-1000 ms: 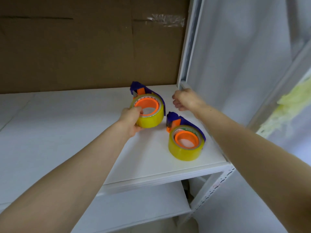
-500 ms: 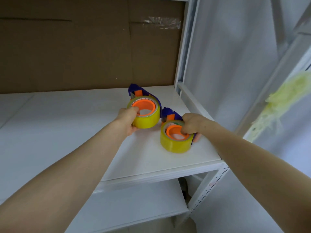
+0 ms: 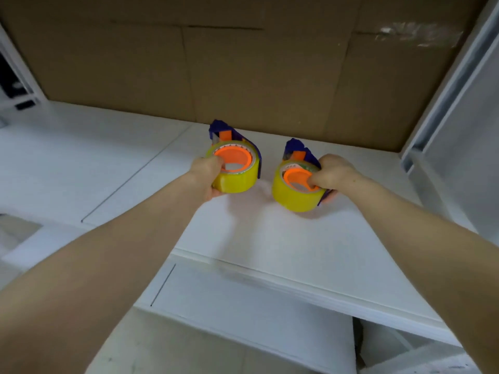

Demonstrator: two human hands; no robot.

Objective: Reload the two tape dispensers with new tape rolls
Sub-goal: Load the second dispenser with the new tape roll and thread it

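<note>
On the white shelf (image 3: 283, 238), your left hand (image 3: 206, 175) grips one tape dispenser (image 3: 235, 168); just beside it, your right hand (image 3: 333, 172) grips the other dispenser (image 3: 295, 190).

The right hand (image 3: 333, 172), which a second ago reached toward the shelf's back corner post, has come back and closed its grip on the right tape dispenser (image 3: 297, 184), a finger hooked into the orange core. Both dispensers now sit farther apart, and the head camera has swung left and downward.
</note>
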